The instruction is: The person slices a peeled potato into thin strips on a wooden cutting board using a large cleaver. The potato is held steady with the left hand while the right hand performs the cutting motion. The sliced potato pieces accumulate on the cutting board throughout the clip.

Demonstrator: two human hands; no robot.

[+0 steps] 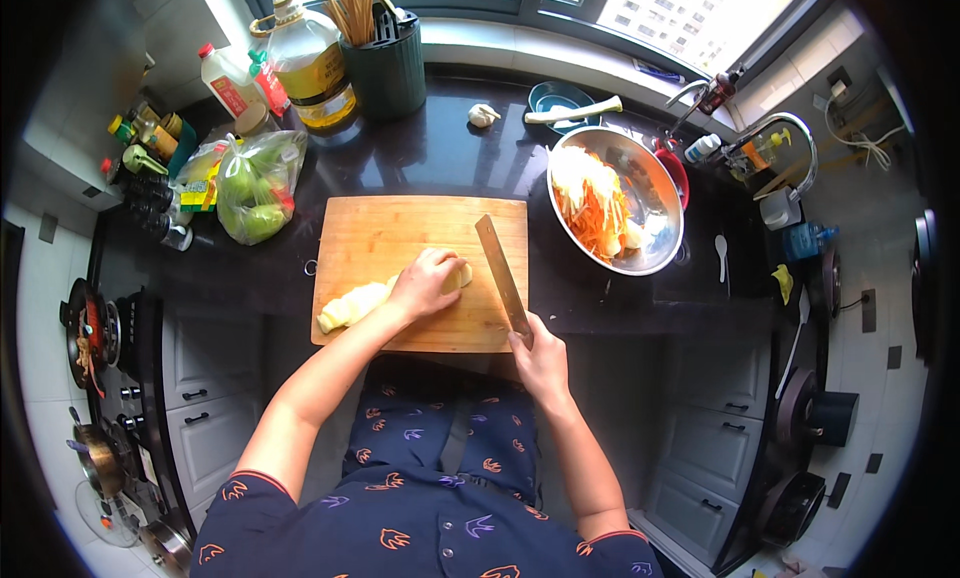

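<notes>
A wooden cutting board (424,226) lies on the dark counter in front of me. A row of pale yellow slices, which look like potato (352,306), runs along its lower part. My left hand (428,284) curls over the right end of the row, its fingers closed on the slices and partly hiding them. In my right hand (540,359) is the handle of a kitchen knife (503,270). The blade tilts up and away over the right side of the board, apart from the slices. Whether it touches the wood I cannot tell.
To the right stands a steel bowl (652,200) of orange and pale shreds. Behind are a teal plate (558,100) with a pale stalk, and a garlic bulb (483,115). At left are a bag of green vegetables (256,193), an oil jug (311,68) and a chopstick holder (386,70).
</notes>
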